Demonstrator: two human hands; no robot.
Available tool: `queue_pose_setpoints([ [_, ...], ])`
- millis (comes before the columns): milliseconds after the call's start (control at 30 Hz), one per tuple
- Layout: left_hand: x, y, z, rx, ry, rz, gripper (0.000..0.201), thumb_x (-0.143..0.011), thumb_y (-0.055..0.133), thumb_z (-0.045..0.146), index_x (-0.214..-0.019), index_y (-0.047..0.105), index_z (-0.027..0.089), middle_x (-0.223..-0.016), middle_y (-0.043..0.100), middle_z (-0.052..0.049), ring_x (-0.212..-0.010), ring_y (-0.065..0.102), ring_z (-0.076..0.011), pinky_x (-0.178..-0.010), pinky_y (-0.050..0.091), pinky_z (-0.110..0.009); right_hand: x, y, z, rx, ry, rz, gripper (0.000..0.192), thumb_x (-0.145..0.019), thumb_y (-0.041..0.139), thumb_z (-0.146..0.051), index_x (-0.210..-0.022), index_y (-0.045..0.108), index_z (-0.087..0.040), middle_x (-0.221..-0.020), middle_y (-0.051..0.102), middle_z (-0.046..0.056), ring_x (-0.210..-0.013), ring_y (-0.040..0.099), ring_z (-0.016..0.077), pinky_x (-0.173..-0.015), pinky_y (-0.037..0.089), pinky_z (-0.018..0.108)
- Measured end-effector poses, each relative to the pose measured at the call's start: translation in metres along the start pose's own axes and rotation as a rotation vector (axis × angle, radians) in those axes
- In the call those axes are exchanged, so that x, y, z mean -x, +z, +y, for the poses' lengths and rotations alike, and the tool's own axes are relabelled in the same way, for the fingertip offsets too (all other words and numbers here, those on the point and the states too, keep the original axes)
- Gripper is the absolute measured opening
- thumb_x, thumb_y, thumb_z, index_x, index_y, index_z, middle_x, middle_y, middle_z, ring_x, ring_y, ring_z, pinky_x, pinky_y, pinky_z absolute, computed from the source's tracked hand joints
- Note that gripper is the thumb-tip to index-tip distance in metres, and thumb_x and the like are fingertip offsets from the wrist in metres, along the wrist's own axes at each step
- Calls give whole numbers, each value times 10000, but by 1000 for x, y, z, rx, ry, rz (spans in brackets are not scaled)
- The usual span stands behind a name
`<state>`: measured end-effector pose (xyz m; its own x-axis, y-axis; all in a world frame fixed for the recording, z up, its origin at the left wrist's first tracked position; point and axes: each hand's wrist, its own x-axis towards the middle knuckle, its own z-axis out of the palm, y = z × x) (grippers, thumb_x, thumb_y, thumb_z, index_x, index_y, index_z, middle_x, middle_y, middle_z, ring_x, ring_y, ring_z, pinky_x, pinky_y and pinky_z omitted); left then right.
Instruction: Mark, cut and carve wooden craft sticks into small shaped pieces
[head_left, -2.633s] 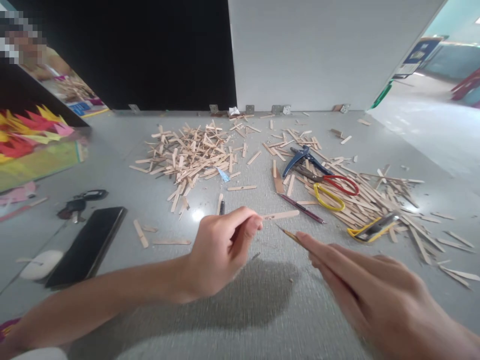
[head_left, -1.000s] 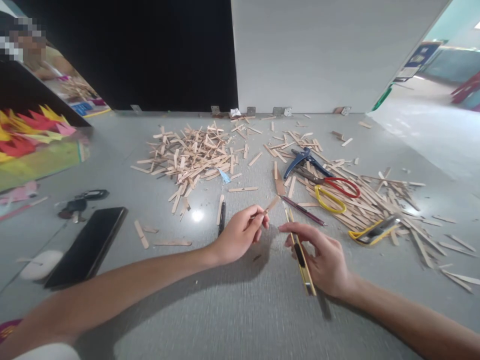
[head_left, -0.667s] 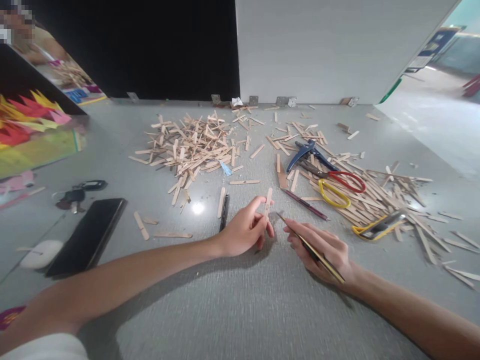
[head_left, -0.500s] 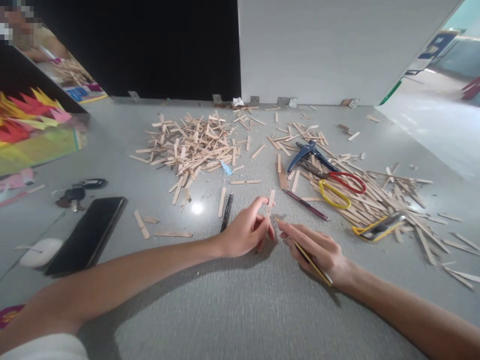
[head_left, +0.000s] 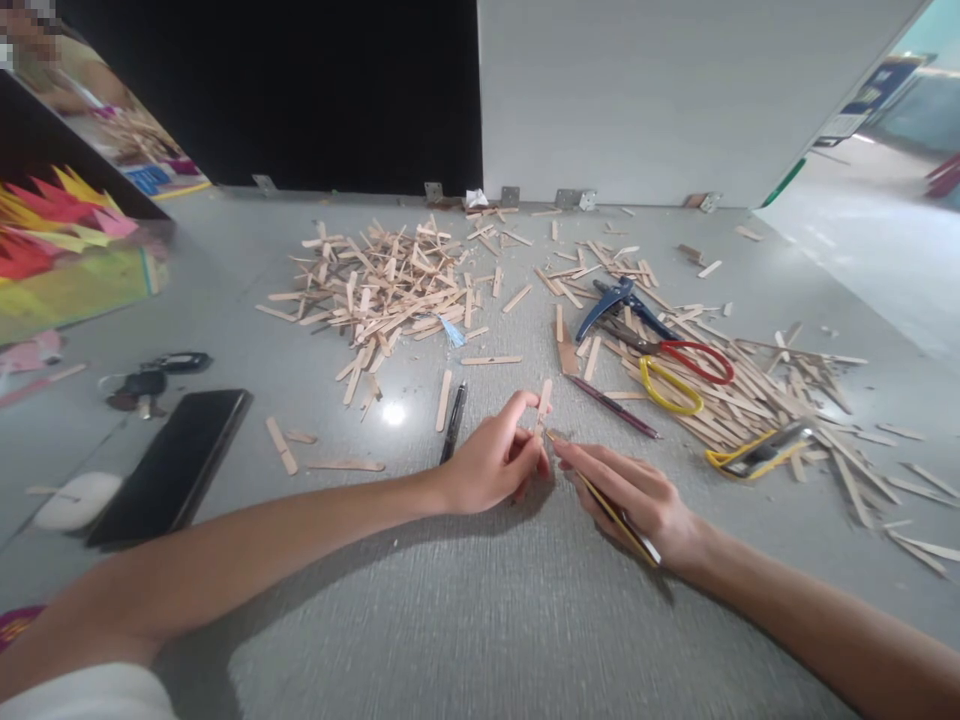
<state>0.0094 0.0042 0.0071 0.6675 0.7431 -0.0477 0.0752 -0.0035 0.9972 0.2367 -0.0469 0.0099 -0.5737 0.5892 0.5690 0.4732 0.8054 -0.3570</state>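
My left hand (head_left: 495, 462) pinches a short wooden craft stick (head_left: 543, 399) and holds it nearly upright on the grey table (head_left: 465, 620). My right hand (head_left: 637, 495) grips a yellow utility knife (head_left: 609, 505) like a pen. Its blade tip touches the stick's lower part beside my left fingers. A black pen (head_left: 452, 422) lies just left of my left hand.
A heap of wooden sticks (head_left: 382, 290) lies further back, another spread (head_left: 757, 390) at right with blue pliers (head_left: 611, 300), red and yellow scissors (head_left: 679, 375) and a second yellow cutter (head_left: 754, 455). A black phone (head_left: 176, 465), keys (head_left: 146, 375), a white mouse (head_left: 75, 500) and coloured paper (head_left: 60, 240) are at left.
My hands moved out over the table. The left hand turned the stick from pointing right to nearly upright. The right hand regripped the knife like a pen and brought its tip against the stick.
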Motion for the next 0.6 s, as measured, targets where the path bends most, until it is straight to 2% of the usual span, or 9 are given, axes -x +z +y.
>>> queue_pose_setpoints([
  [600,-1,1,-2,-34,1,6,247,-1055,527,392,-1157,337,270,-736,632,76,-460,557,-89,-445,405,-171,-5,1,-1,33,-41,-34,489,-1137,424,-107,-1626,402,-100,-1236,775,221,-1180,784,266,-944,696,372],
])
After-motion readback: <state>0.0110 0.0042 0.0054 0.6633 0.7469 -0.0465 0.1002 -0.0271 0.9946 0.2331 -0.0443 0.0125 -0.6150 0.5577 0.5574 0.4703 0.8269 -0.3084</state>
